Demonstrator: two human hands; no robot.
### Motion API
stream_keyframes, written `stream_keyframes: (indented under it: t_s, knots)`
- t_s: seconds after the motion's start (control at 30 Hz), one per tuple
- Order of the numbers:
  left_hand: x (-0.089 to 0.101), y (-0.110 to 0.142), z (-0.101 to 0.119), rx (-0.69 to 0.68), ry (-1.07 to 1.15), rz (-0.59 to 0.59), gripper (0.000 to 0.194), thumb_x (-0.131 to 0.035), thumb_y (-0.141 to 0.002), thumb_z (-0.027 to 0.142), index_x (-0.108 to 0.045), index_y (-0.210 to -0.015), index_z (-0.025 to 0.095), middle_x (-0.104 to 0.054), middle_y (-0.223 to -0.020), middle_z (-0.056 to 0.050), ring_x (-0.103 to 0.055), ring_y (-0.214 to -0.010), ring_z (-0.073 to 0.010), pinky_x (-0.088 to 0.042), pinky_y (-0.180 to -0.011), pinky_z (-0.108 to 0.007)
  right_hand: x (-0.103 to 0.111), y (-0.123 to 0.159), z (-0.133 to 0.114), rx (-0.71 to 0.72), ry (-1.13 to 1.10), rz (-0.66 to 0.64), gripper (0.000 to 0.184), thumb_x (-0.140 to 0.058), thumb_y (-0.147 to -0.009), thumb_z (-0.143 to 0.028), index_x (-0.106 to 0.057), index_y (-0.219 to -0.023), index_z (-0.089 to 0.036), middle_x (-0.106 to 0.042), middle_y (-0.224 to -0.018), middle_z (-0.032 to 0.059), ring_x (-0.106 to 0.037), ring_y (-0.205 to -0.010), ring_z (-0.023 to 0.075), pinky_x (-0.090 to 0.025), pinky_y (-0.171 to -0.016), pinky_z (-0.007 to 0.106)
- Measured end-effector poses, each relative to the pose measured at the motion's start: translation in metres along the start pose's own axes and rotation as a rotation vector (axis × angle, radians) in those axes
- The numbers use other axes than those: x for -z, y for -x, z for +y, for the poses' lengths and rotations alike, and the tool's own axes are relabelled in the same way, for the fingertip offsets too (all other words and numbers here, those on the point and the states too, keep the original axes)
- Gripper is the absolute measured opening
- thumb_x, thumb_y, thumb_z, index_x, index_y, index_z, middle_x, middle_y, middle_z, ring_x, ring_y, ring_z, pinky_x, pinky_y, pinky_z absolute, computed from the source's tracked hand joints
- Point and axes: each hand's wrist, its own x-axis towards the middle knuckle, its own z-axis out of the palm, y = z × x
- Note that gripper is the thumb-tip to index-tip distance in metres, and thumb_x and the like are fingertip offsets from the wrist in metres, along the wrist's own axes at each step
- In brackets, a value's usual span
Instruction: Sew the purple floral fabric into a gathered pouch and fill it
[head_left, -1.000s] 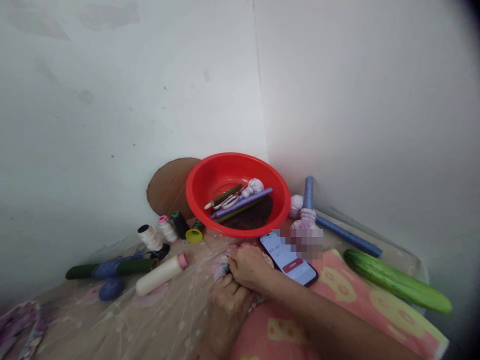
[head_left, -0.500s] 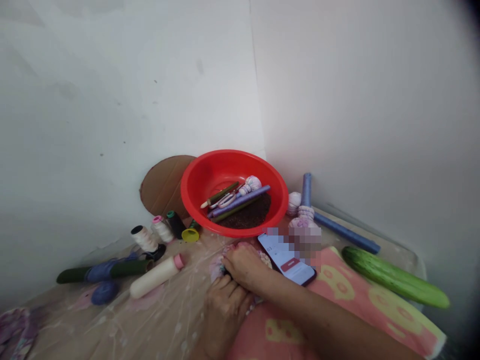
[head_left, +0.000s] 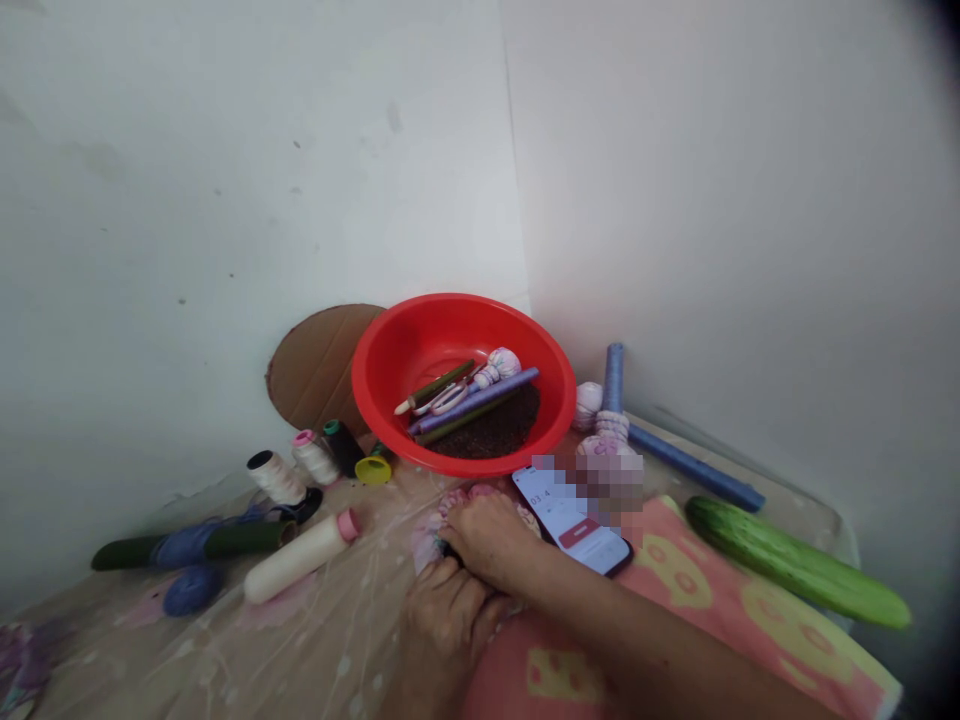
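The phone (head_left: 566,530) beside the hands showed a timer reading "03 4", its last digit hidden, above a red button; part of the screen was pixelated. The right hand (head_left: 487,540) was closed over a small floral cloth bundle (head_left: 431,545), and the left hand (head_left: 442,630) curled up against it from below, so the two hands gripped it together at the near edge of a plastic sheet (head_left: 322,640). A pink towel (head_left: 675,590) lay under the right forearm.

A red plastic basin (head_left: 390,340) stood in the corner. It held dark granular material (head_left: 495,425), a purple tube (head_left: 472,400), a green tube (head_left: 435,386), scissors (head_left: 450,401) and a white cloth ball (head_left: 504,362). Thread spools (head_left: 276,477) stood left of it, and a cucumber (head_left: 795,562) lay far right. No spool label could be read.

Compared with the earlier frames, the basin sat slightly further left in view, while the hands stayed on the bundle.
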Motion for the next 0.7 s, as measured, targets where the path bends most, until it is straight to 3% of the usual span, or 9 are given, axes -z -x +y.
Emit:
stream_keyframes:
  t_s: [0.27,0.4,0.7]
  knots:
    - [-0.001,0.0,-0.003,-0.02,0.031,0.026,0.013,-0.053,-0.075,0.021,-0.062,-0.066,0.017,-0.063,-0.06,-0.003,-0.054,-0.058,-0.0157,-0.043,-0.054,-0.027,-0.012,-0.003,0.001,0.023,0.01,0.021,0.035,-0.037,-0.083,-0.033,-0.063,-0.075,-0.013,-0.064,-0.068,0.0113,-0.058,-0.063,0.0187,-0.042,-0.061,0.03]
    - [0.0,0.0,-0.004,-0.028,0.009,0.003,0.016,-0.053,-0.075,0.024,-0.061,-0.063,0.018,-0.061,-0.056,-0.001,-0.053,-0.054,-0.0139,-0.041,-0.049,-0.025,-0.011,-0.001,0.002,0.016,0.004,0.062,0.031,-0.036,-0.083,-0.028,-0.062,-0.076,-0.013,-0.063,-0.072,0.0123,-0.058,-0.063,0.0198,-0.042,-0.059,0.032]
    - [-0.003,0.005,-0.007,-0.028,-0.055,-0.009,0.016,-0.053,-0.075,0.027,-0.061,-0.064,0.019,-0.059,-0.053,0.0,-0.053,-0.054,-0.0141,-0.042,-0.051,-0.026,-0.016,-0.003,0.003,0.044,-0.041,-0.002,0.018,-0.043,-0.076,-0.016,-0.06,-0.084,-0.013,-0.062,-0.067,0.0082,-0.059,-0.062,0.0202,-0.04,-0.055,0.03]
